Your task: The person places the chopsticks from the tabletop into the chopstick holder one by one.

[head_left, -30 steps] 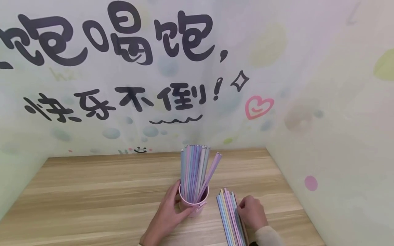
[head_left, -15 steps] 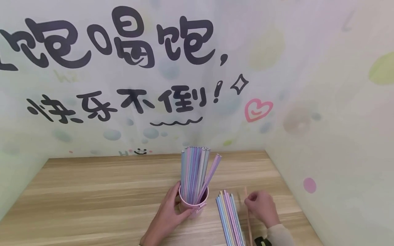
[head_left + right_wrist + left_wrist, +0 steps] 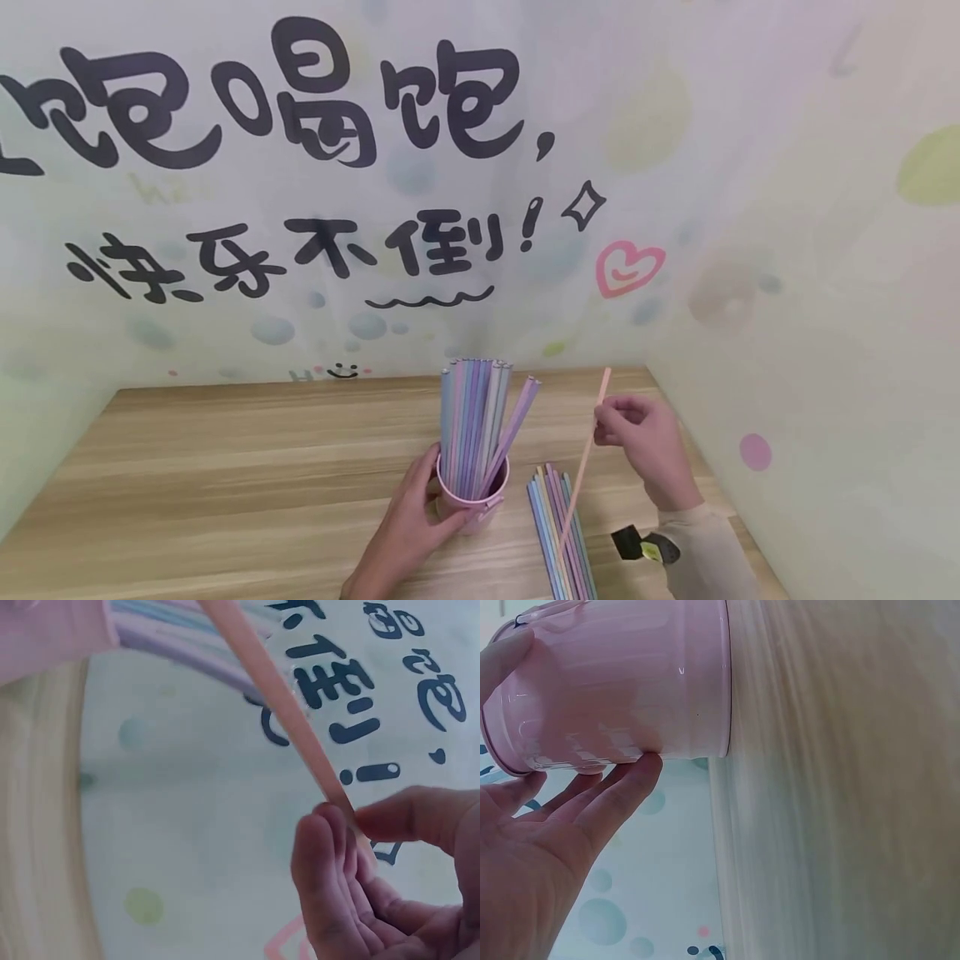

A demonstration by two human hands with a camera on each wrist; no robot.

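My left hand (image 3: 408, 517) holds a small pink bucket (image 3: 630, 682) on the wooden table, thumb on the near side and fingers along the far side. Many pastel straws (image 3: 472, 425) stand upright in the bucket, and one purple straw (image 3: 513, 433) leans to the right. Between thumb and fingertips, my right hand (image 3: 637, 437) pinches an orange straw (image 3: 277, 705) near its upper end. That straw slants down to the left in the head view, its lower end overlapping a flat bundle of pastel straws (image 3: 555, 517) on the table.
Behind the table (image 3: 247, 483) rises a pale wall (image 3: 315, 183) with large dark lettering and a pink heart. Another pale wall (image 3: 840, 333) closes off the right side. A black strap piece (image 3: 633, 543) shows by the right sleeve (image 3: 705, 550).
My right hand has drawn the orange straw away from the right side of the bundle and lifted it up and forward. The left hand stays on the bucket.
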